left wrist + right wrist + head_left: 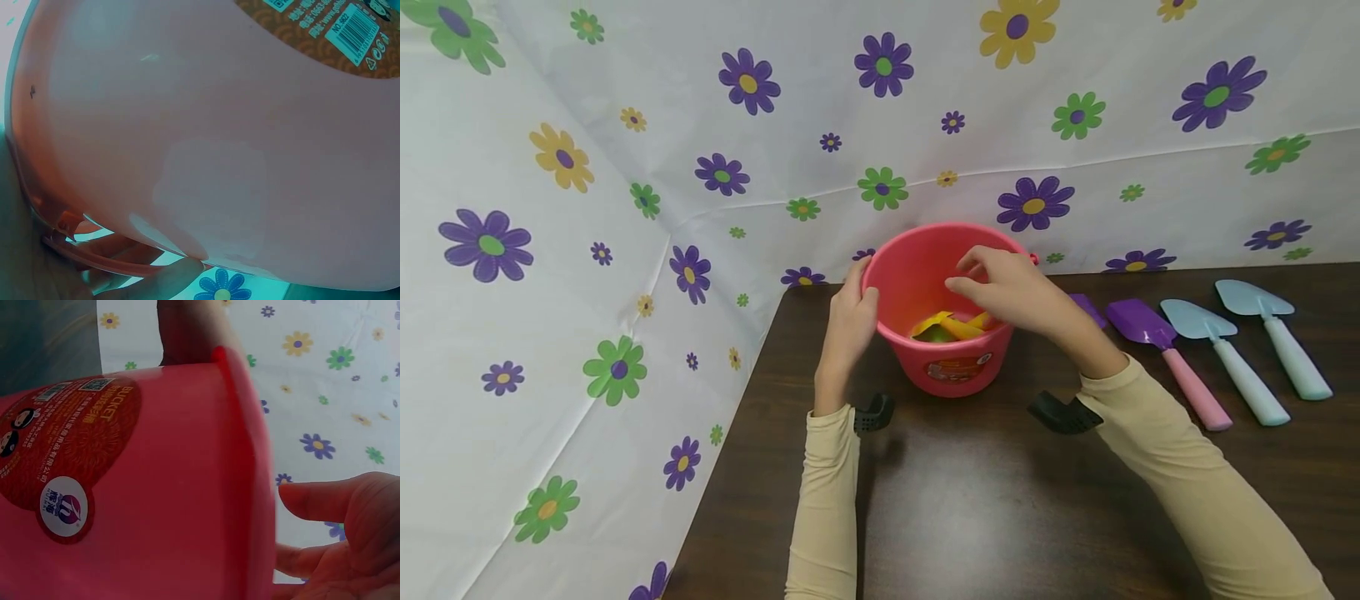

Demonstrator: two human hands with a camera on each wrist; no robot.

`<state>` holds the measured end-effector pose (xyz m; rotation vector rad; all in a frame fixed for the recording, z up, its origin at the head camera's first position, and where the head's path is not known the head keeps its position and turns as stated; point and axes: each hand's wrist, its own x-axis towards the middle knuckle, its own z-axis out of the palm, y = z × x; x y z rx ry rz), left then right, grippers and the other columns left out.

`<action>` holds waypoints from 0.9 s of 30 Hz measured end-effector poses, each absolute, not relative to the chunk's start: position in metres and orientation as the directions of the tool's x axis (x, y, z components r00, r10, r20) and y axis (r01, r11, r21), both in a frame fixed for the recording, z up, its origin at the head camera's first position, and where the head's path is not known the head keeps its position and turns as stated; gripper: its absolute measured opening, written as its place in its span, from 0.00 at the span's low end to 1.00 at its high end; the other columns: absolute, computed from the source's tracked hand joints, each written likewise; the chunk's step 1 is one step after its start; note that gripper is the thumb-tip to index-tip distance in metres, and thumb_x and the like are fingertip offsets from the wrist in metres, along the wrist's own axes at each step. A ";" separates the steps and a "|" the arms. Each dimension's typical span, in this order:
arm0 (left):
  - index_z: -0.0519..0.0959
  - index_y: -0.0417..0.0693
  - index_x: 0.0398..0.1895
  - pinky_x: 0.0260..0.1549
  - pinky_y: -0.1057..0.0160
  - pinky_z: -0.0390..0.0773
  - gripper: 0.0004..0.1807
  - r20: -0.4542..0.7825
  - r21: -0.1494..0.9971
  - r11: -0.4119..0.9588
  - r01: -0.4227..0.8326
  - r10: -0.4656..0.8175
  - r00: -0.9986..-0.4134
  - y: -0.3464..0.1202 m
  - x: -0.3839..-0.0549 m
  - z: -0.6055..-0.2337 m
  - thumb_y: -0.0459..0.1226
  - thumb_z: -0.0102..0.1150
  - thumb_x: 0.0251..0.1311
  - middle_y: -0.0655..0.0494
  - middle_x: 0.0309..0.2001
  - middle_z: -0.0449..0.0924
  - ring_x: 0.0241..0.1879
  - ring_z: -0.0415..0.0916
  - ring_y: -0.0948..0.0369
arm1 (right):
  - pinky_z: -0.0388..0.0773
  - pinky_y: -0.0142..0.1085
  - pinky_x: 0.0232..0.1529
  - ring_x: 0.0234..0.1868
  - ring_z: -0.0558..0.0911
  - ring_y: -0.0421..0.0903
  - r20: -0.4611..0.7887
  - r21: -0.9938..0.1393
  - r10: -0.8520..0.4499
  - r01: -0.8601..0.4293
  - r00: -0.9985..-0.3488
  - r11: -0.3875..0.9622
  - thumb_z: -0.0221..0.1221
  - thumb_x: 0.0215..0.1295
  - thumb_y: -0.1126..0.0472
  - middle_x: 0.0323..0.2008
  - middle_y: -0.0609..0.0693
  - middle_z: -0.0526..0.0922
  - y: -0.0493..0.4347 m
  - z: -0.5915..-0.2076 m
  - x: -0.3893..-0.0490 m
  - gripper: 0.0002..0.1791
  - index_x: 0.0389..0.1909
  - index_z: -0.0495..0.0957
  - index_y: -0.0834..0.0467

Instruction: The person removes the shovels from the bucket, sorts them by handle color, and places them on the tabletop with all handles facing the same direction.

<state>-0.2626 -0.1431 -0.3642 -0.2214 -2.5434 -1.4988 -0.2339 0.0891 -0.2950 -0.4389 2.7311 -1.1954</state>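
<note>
The pink bucket (917, 267) stood upright on the dark table (955, 500), in front of the flowered cloth (820, 125). The person's left hand (852, 321) gripped the bucket's left rim, thumb on the near side and fingers round the outside. The left wrist view showed the bucket's handle (103, 262) close by those fingers; whether they gripped that too, I could not tell.

The right hand (1011, 287) hung over the bucket's right rim, thumb and fingers spread apart, pinching nothing that I could see. Below it, in the bottom of the bucket, lay yellow pieces (961, 328) and something green (936, 335).

To the right of the bucket lay a purple shovel with a pink handle (1182, 373), two pale blue trowels (1232, 358) beyond it, and a purple blade (1088, 308) partly hidden by the arm.

I judged the step in hand to be either loading or emptying the bucket; I could not tell which. Emptying would call for the right hand to dip and pinch a yellow piece; loading, for it to go to the shovel, with the left hand steadying the rim.
</note>
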 end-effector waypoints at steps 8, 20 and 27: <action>0.64 0.45 0.77 0.57 0.49 0.82 0.29 0.235 0.848 0.480 0.225 0.039 -0.971 -0.143 -0.263 -0.364 0.35 0.44 0.73 0.44 0.67 0.76 0.57 0.80 0.46 | 0.85 0.44 0.41 0.35 0.81 0.52 -0.018 -0.634 -0.296 -0.218 -0.955 0.742 0.59 0.73 0.55 0.42 0.62 0.85 0.080 -0.297 -0.243 0.21 0.55 0.76 0.69; 0.64 0.45 0.77 0.56 0.50 0.82 0.29 0.227 0.855 0.471 0.220 0.041 -0.973 -0.143 -0.263 -0.364 0.35 0.44 0.73 0.45 0.67 0.75 0.58 0.80 0.48 | 0.77 0.37 0.30 0.28 0.75 0.49 -0.091 -0.489 -0.314 -0.233 -0.945 0.841 0.65 0.67 0.61 0.25 0.55 0.75 0.072 -0.307 -0.254 0.12 0.38 0.75 0.66; 0.64 0.46 0.77 0.57 0.49 0.82 0.29 0.224 0.854 0.473 0.216 0.040 -0.974 -0.144 -0.264 -0.365 0.35 0.45 0.73 0.45 0.67 0.75 0.58 0.80 0.48 | 0.77 0.36 0.27 0.26 0.76 0.51 -0.094 -0.431 -0.306 -0.239 -0.947 0.870 0.63 0.56 0.71 0.24 0.55 0.75 0.073 -0.309 -0.257 0.06 0.35 0.77 0.66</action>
